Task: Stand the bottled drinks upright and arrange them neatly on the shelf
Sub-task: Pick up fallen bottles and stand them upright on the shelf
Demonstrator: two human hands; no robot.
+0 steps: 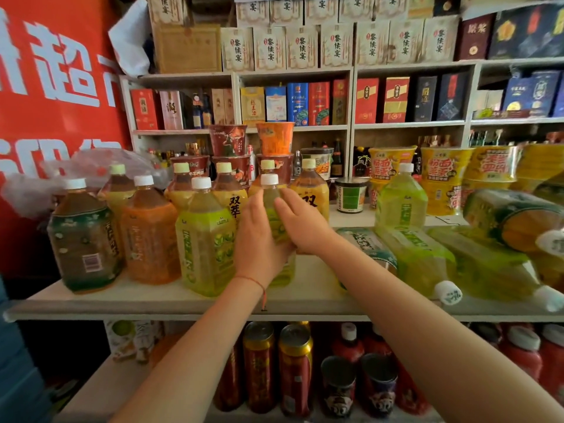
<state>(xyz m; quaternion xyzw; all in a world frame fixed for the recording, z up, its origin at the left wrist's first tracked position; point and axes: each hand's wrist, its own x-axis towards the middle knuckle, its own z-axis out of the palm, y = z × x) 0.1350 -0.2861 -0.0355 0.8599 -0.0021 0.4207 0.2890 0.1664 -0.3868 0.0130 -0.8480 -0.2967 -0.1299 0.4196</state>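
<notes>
**Steadying a green bottle into the front row**

You clasp the upright green bottle (272, 209) between both palms: left hand (259, 242) wraps its side, right hand (300, 222) curls round its shoulder, likely to square it against its neighbour (205, 239) on the shelf (183, 303). The lying bottles (418, 257) wait to your right.

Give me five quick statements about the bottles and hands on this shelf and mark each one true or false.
1. Both hands hold the same upright green bottle. True; left hand, right hand.
2. Several green bottles lie on their sides on the shelf, right of the hands. True.
3. The held bottle has a red cap. False; its cap is white.
4. The front-row bottle at the far left is bright green. False; the dark brown bottle stands there.
5. Cup noodle tubs stand behind the bottles. True.
</notes>
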